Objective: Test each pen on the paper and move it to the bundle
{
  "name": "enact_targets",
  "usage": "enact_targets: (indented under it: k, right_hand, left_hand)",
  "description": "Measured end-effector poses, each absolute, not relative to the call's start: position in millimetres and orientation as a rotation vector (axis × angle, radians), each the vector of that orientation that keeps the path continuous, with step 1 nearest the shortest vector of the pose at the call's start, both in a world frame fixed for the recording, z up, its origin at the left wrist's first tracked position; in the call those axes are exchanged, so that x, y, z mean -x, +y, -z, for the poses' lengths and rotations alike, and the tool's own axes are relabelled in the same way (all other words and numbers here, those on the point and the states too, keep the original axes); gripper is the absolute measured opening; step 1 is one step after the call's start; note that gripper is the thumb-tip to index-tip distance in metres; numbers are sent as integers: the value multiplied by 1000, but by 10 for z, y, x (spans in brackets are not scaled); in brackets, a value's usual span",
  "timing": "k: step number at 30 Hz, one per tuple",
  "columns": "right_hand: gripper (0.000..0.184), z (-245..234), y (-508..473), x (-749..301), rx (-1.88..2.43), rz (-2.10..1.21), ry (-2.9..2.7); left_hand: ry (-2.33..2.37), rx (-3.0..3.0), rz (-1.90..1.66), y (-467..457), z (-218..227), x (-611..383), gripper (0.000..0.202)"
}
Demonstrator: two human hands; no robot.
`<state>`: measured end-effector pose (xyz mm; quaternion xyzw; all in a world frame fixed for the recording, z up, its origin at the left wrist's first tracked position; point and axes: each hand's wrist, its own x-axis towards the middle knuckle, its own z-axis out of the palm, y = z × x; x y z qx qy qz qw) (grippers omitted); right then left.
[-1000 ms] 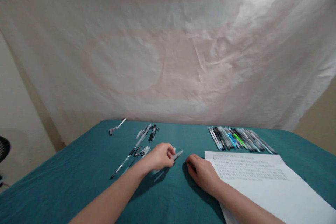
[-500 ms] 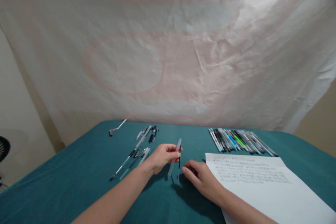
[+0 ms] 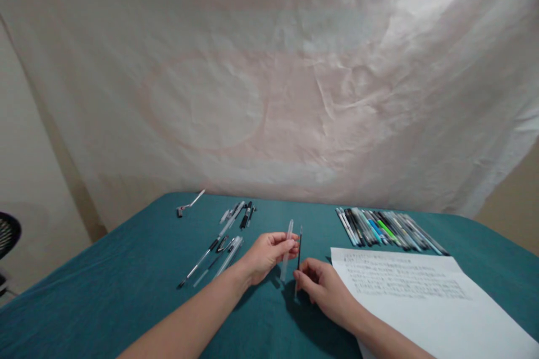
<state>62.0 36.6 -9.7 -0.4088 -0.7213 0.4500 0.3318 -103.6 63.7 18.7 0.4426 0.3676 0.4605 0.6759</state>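
Observation:
Between the thumb and fingers of my left hand [image 3: 272, 255] is a clear pen barrel [image 3: 287, 252], held nearly upright above the table. Just to its right, a thin dark ink refill [image 3: 299, 252] stands almost vertical, its lower part pinched by the thumb and forefinger of my right hand [image 3: 318, 283]. The left fingertips reach close to the refill's upper part; whether they touch it I cannot tell. Left of my left hand lie several loose pen parts, among them a clear barrel with a black grip [image 3: 200, 261] and clear pieces [image 3: 229, 255].
A row of pens [image 3: 389, 228] lies at the back right. In front of it is a sheet of handwritten paper [image 3: 404, 280], partly under my right forearm. Black pen parts [image 3: 246, 216] and a small white-and-dark item [image 3: 189, 205] lie at the back left on the green cloth [image 3: 138, 269].
My right thumb and forefinger have closed on the refill's lower part. The refill has shifted right, away from the barrel. My left hand has moved slightly right.

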Motion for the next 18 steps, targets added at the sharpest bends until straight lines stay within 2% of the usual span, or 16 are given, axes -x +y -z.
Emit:
enact_targets:
  k: [5, 12, 18]
  right_hand:
    - [25, 112, 358, -618, 1071, -1188, -1850]
    - [23, 81, 335, -624, 1052, -1099, -1935]
    - [26, 71, 329, -630, 1058, -1036, -1977]
  left_hand:
    - [774, -866, -1117, 690, -224, 1078, 20]
    - [783, -618, -1455, 852, -285, 1212, 14]
    - [859, -479, -1722, 974, -251, 1351, 24]
